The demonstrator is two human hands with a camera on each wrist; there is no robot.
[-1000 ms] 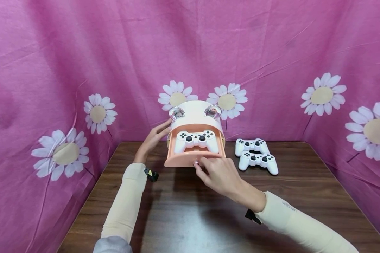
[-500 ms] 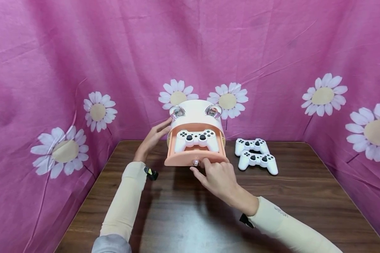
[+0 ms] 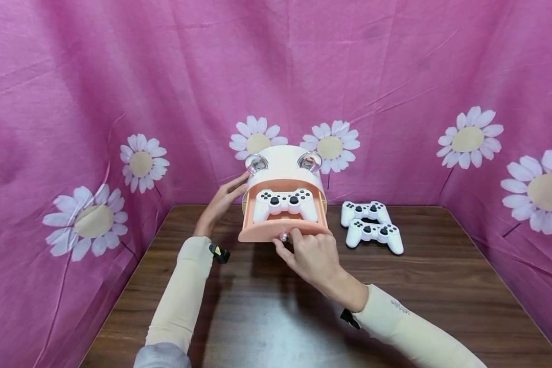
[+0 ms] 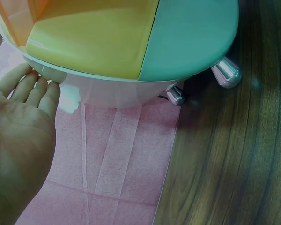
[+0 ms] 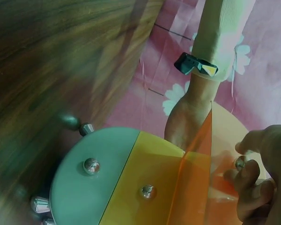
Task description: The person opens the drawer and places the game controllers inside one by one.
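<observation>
1. Just over the surface, your right hand has its grip curled round the silver knob; you cannot tell how firmly the pads press.
2. The peach drawer lies just beyond that grip and to its left. Its wide front runs roughly parallel to the surface's far edge and juts toward the near edge; your right hand is nearer the knob.
3. Inside, the white controller lies long axis left to right, past the front panel, untouched.
4. Your left hand is released, fingers nearly straight, touching the left side of the cabinet.
5. That cabinet stands by the far edge, left of its middle.
6. Toward the far right corner lie the nearer loose controller and, just behind, the farther loose controller.
</observation>
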